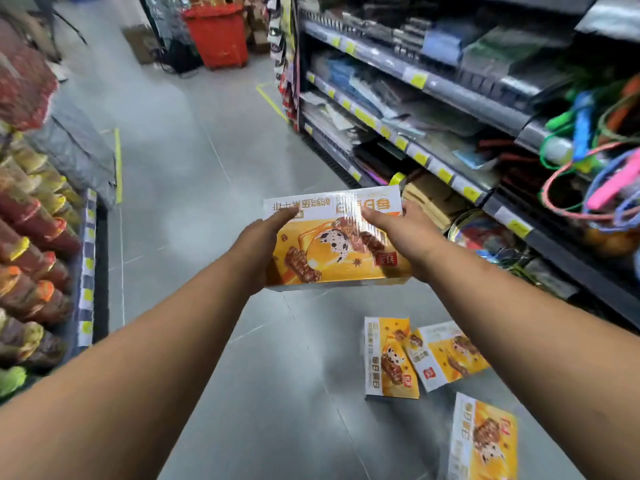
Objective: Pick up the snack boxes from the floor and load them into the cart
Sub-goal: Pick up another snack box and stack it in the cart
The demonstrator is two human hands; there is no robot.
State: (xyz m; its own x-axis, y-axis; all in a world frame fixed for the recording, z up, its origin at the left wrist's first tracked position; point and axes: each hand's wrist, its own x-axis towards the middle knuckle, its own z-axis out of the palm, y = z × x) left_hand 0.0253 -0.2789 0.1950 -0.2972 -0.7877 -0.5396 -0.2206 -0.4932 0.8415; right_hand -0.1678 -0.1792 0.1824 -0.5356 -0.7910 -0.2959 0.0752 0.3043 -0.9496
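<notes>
I hold one yellow and white snack box in the air in front of me, above the aisle floor. My left hand grips its left side with the thumb over the top face. My right hand grips its right side the same way. Three more snack boxes lie on the grey floor at the lower right: one flat, a second overlapping its right edge, a third nearer to me. No cart shows in this view.
A shelf unit of stationery and coloured skipping ropes runs along the right. Snack tubes fill a low shelf on the left. A red basket stands far up the aisle. Open grey floor lies between the shelves.
</notes>
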